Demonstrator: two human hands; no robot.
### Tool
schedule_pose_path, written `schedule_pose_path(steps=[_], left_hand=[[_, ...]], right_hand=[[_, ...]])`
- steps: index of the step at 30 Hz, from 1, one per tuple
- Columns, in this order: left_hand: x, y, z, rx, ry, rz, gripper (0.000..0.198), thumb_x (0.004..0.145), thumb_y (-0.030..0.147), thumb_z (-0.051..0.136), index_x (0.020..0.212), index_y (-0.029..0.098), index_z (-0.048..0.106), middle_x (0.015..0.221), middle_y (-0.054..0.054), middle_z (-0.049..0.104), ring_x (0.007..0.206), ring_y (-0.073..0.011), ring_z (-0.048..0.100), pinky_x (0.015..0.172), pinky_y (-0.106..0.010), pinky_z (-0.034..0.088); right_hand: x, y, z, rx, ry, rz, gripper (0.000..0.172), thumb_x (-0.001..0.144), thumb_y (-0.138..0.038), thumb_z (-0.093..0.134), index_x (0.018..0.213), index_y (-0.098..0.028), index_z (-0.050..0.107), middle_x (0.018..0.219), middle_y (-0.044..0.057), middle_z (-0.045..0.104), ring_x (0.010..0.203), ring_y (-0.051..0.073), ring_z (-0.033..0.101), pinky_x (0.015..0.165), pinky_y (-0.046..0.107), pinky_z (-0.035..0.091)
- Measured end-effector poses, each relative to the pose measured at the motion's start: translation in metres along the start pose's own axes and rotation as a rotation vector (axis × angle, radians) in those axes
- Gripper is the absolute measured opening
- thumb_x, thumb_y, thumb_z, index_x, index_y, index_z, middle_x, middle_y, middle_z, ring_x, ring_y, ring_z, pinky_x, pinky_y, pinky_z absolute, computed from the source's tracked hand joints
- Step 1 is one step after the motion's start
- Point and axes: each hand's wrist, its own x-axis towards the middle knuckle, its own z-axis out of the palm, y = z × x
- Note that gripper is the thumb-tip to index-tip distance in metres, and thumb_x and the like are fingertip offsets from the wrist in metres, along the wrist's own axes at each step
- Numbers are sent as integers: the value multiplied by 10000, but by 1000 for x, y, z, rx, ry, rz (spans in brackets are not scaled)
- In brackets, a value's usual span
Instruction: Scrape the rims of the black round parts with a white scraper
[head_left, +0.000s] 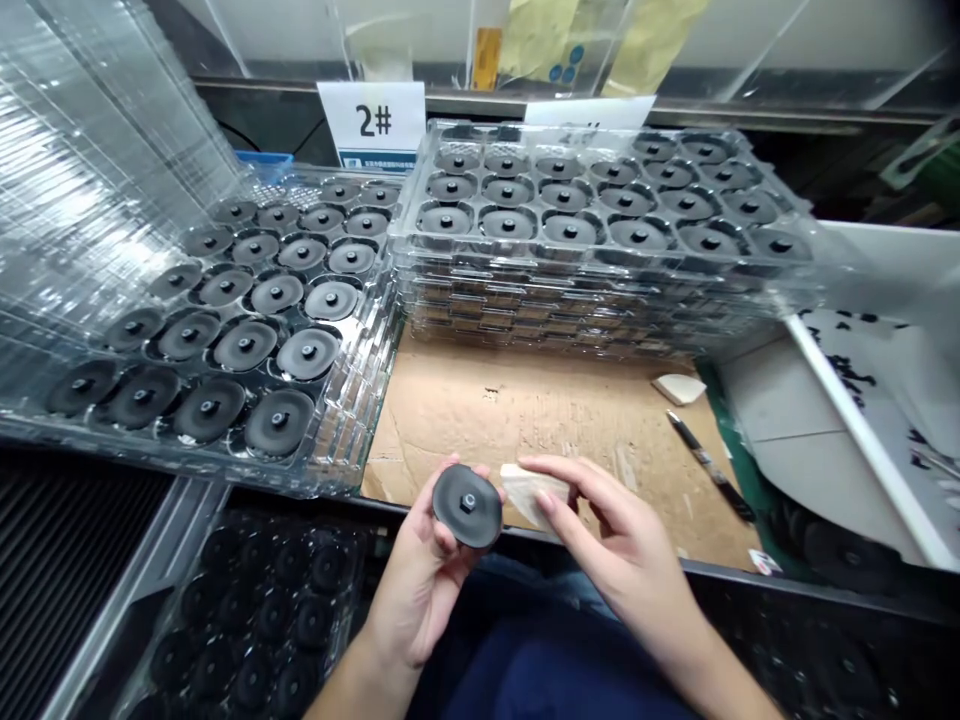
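Observation:
My left hand (pixel 427 570) holds a round black disc (pixel 480 515) with a small raised hub at its centre, gripped by the rim with its face turned up toward me. Close beside it on the right, my right hand (pixel 615 540) pinches a pale cream wedge-shaped pad (pixel 534 494) between thumb and fingers. The pad's tip is at the disc's right edge; whether they touch I cannot tell. Both hands are over the front edge of a cardboard sheet (pixel 450 400). A second cream wedge (pixel 679 388) lies on the cardboard at the right.
Clear trays of black discs stand at the left (pixel 330 440) and in a stack (pixel 540 300) at the back. A pen-like black tool (pixel 709 465) lies right on the cardboard. A white bin (pixel 862 420) with black scraps borders the right. Another disc tray (pixel 255 620) sits lower left.

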Motion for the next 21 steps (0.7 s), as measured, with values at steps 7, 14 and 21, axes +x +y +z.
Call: schedule_pose_path(steps=[7, 14, 21], left_hand=[[-1, -8, 14, 77, -21, -122, 582, 485, 287, 846, 1037, 251, 665, 1062, -45, 698, 981, -200, 618, 837, -246, 473], [-5, -11, 31, 99, -100, -143, 522, 430, 281, 863, 930, 254, 715, 936, -14, 739, 898, -164, 650, 837, -218, 470], [-6, -22, 39, 119, -133, -232, 697, 302, 325, 874, 975, 257, 705, 984, -31, 737, 896, -162, 659, 797, -192, 487]], right_hand=[[0, -43, -16, 127, -314, -160, 217, 896, -107, 426, 1031, -168, 585, 877, 45, 618, 780, 135, 578, 700, 237, 491], [-7, -37, -24, 160, -59, -242, 247, 880, -83, 428, 1080, -100, 572, 893, 84, 621, 803, 153, 577, 736, 267, 489], [-35, -27, -68, -66, -171, -10, 217, 878, -105, 460, 1022, -169, 609, 784, 22, 620, 664, 117, 560, 607, 220, 443]])
